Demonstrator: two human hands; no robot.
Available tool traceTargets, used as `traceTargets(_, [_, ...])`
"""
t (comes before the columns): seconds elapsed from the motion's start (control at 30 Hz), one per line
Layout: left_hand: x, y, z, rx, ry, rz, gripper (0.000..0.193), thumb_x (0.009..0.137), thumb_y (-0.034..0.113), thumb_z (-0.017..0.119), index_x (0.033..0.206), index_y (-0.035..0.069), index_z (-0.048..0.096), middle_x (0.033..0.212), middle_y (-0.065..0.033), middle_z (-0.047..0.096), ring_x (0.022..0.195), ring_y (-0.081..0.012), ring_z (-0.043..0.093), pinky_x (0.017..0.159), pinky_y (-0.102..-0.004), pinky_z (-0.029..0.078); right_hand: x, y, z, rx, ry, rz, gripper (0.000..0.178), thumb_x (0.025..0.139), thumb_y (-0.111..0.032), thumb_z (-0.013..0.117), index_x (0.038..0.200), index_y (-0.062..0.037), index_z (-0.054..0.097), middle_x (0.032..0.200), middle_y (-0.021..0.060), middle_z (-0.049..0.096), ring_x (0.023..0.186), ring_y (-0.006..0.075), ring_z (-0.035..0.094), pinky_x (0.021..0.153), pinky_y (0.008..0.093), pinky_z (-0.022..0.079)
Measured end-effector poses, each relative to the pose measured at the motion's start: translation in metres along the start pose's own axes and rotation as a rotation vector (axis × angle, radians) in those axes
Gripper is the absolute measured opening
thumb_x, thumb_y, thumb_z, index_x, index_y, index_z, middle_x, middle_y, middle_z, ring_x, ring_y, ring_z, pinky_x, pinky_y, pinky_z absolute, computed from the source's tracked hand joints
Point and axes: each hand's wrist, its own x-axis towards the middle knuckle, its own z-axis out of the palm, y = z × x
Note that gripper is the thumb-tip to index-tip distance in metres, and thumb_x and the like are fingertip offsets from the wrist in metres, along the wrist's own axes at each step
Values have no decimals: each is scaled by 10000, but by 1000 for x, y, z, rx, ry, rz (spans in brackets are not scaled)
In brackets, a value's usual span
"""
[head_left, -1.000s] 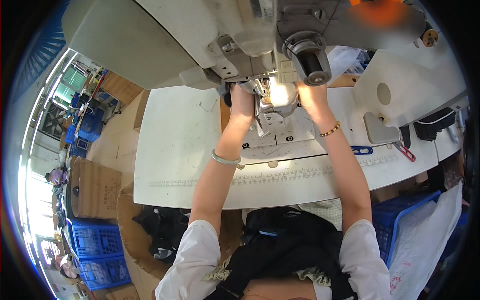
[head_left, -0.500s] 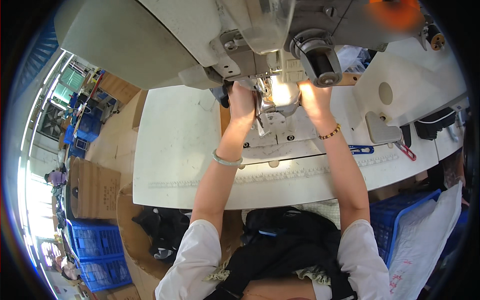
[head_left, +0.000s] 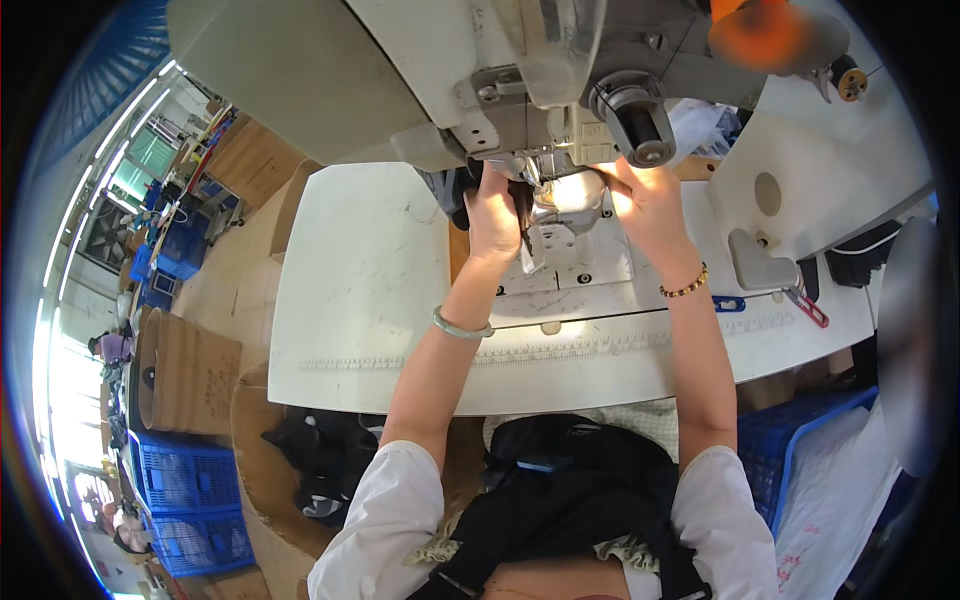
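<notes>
- reaching both hands in under the sewing machine (head_left: 300,85), one on either side of the lit metal part (head_left: 578,195).
- dark cloth (head_left: 457,197) sits bunched on the outer side of my left hand (head_left: 492,218), above the white table (head_left: 350,280); a dark strip (head_left: 523,205) shows on the inner side, probably the same piece. its far end is lost under the machine.
- left fingers: tips hidden; i cannot tell how tightly they close.
- right hand (head_left: 655,205): thumb and forefinger point toward the lit part; tips lost in glare and behind metal, so i cannot tell whether they pinch anything.
- handling, my guess: light, soft, limp, more apt to crease or skew than to break. dull surface, so likely not slippery.
- best hold, i judge: flat fingers near the edge, folds spread, no tugging, fingertips clear of the bright metal.
</notes>
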Motion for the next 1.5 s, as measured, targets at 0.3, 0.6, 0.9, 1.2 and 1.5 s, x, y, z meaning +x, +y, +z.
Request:
traceTargets(0.3, [-9,-4,4,412,119,260,250,876,240,378,912,45,530,520,15,403,431,-80,333,407,-218,313,-3,7,-1,-94,-68,-100,312,610,77,513,885,-62,559,941,113,504,840,273,527,692,317,457])
traceTargets(0.6, [-37,7,18,139,214,87,315,869,198,423,1045,-49,508,1022,-47,537,851,-130,519,781,-250,394,2,-13,-18,-177,-183,-237,292,578,72,518,843,-42,559,819,73,488,795,240,510,657,321,449])
traceTargets(0.9, [-43,10,24,0,229,66,359,862,175,426,1115,-77,459,1142,-93,485,1064,-154,454,913,-263,336,5,-18,-27,-302,-269,-360,259,582,17,539,834,-43,544,810,58,473,736,228,499,599,306,445])
traceTargets(1.2, [-61,12,20,452,197,268,267,858,184,454,1009,-27,514,995,-28,504,859,-91,463,781,-229,378,3,-19,-28,-269,-263,-440,185,593,-15,544,777,-21,536,759,47,454,669,191,475,548,287,422])
traceTargets(1.5, [-64,25,26,305,210,183,196,831,195,511,913,19,532,848,13,518,726,-45,450,653,-201,392,3,-22,-30,-284,-213,-475,169,617,-19,548,785,-6,538,756,48,466,679,180,489,543,276,430])
